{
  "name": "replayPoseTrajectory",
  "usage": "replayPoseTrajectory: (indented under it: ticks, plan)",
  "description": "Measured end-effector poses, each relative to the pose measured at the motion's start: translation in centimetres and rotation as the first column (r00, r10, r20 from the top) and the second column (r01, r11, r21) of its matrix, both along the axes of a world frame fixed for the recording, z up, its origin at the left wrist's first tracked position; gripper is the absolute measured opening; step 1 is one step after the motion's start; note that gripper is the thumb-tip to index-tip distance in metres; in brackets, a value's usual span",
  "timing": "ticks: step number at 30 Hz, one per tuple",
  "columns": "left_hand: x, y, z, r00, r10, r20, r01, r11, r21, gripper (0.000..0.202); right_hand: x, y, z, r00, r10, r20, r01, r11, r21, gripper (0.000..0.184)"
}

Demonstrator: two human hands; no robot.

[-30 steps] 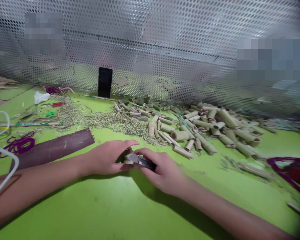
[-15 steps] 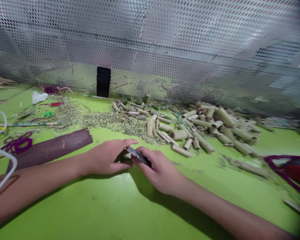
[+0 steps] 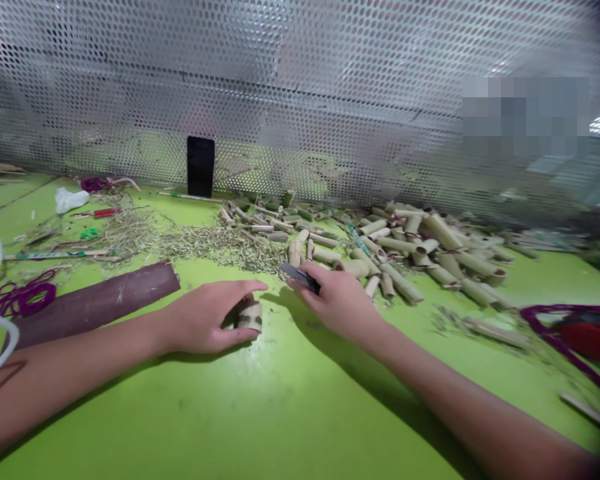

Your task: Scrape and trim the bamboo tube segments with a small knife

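Note:
Between the thumb and fingers of my left hand (image 3: pixel 213 317) is a short piece of bamboo (image 3: pixel 251 317), pale with darker patches, held low over the green table (image 3: pixel 260 413). Part of it is hidden behind the fingers. My right hand (image 3: pixel 343 293) is closed round a dark utility knife (image 3: pixel 303 277) whose tip points left and away from me. A gap separates the knife from the bamboo piece. Just beyond the right hand lie cut bamboo tubes (image 3: pixel 353 267), and a mass of shavings (image 3: pixel 225 247) spreads beyond both hands.
A brown strip of sandpaper-like sheet (image 3: pixel 125 293) and purple cord (image 3: pixel 34 297) lie left. A phone (image 3: pixel 201 167) stands against the perforated metal screen (image 3: pixel 280 113). More bamboo tubes (image 3: pixel 443 232) are heaped right, near a red object (image 3: pixel 587 335) with purple cord. A white cable (image 3: pixel 10 340) crosses the left edge.
My right hand has drawn the knife away from the bamboo piece, to the right and slightly up. The left hand keeps its hold, and more of the bamboo piece shows.

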State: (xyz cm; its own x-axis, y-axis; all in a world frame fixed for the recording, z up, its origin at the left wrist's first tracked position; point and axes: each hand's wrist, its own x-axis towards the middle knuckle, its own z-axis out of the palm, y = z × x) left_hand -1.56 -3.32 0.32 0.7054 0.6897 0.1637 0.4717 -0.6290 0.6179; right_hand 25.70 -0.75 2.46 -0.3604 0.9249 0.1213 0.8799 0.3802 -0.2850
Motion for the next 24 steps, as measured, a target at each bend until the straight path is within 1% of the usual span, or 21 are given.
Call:
replayPoseTrajectory:
  ticks: [2,3,4,5,6,7,8,9,10,11,13,14,16,18,20,22,24]
  plan:
    - [0.0,0.0,0.1,1.000,-0.003,-0.010,0.004,1.000,0.015,0.060,-0.2,-0.3,0.2,1.000,-0.028,-0.012,0.028,1.000,0.003,0.017]
    - [0.0,0.0,0.1,1.000,-0.005,-0.017,0.005,1.000,0.020,0.059,-0.3,-0.5,0.5,0.999,-0.033,-0.033,0.032,0.999,-0.027,0.017]
    - [0.1,0.0,0.2,1.000,-0.004,-0.024,0.004,1.000,0.023,0.059,-0.5,-0.8,0.8,0.998,-0.024,-0.062,0.018,0.995,-0.094,0.018]
    - [0.1,-0.1,0.2,1.000,-0.002,-0.030,0.003,1.000,0.024,0.059,-0.6,-1.1,1.1,0.995,-0.003,-0.097,-0.018,0.978,-0.206,0.019]
    - [0.1,-0.1,0.3,0.999,-0.001,-0.036,0.001,1.000,0.024,0.059,-0.7,-1.3,1.4,0.989,0.024,-0.147,-0.075,0.932,-0.354,0.022]
    - [0.1,-0.1,0.3,0.999,0.002,-0.040,-0.001,1.000,0.024,0.059,-0.7,-1.5,1.7,0.978,0.053,-0.201,-0.153,0.838,-0.523,0.027]
    - [0.1,-0.1,0.3,0.999,0.004,-0.042,-0.003,1.000,0.023,0.059,-0.8,-1.7,2.0,0.963,0.057,-0.261,-0.225,0.704,-0.674,0.031]
    - [0.2,-0.1,0.3,0.999,0.005,-0.044,-0.004,1.000,0.023,0.059,-0.8,-1.8,2.2,0.946,0.016,-0.325,-0.266,0.612,-0.745,0.034]
    - [0.2,-0.1,0.4,0.999,0.005,-0.045,-0.004,1.000,0.021,0.059,-0.9,-1.8,2.3,0.926,-0.042,-0.374,-0.281,0.583,-0.762,0.035]
    - [0.2,-0.1,0.4,0.999,0.005,-0.046,-0.004,1.000,0.019,0.059,-0.9,-1.8,2.5,0.904,-0.117,-0.412,-0.265,0.601,-0.754,0.034]
    - [0.1,-0.1,0.5,0.999,0.005,-0.045,-0.004,1.000,0.018,0.058,-1.0,-1.6,2.7,0.845,-0.261,-0.467,-0.170,0.697,-0.697,0.034]
    - [0.1,-0.1,0.5,0.999,0.005,-0.045,-0.004,1.000,0.018,0.058,-1.0,-1.5,2.8,0.817,-0.312,-0.485,-0.119,0.733,-0.670,0.035]
    - [0.1,-0.2,0.6,0.999,0.006,-0.044,-0.005,1.000,0.017,0.058,-1.0,-1.4,2.8,0.782,-0.352,-0.514,-0.063,0.776,-0.628,0.036]
    - [0.1,-0.2,0.6,0.999,0.009,-0.044,-0.009,1.000,0.011,0.059,-1.0,-1.5,2.6,0.793,-0.301,-0.529,-0.056,0.830,-0.556,0.038]
    - [0.0,-0.3,0.5,0.999,0.018,-0.038,-0.018,1.000,0.006,0.059,-1.1,-2.0,2.3,0.859,-0.172,-0.482,-0.079,0.886,-0.456,0.042]
    - [0.0,-0.3,0.3,0.999,0.027,-0.019,-0.027,1.000,0.009,0.059,-1.3,-2.6,1.9,0.936,-0.004,-0.352,-0.134,0.921,-0.366,0.041]
    - [0.0,-0.2,0.2,1.000,0.031,0.004,-0.031,0.999,0.010,0.058,-1.6,-3.3,1.7,0.971,0.138,-0.193,-0.192,0.935,-0.298,0.036]
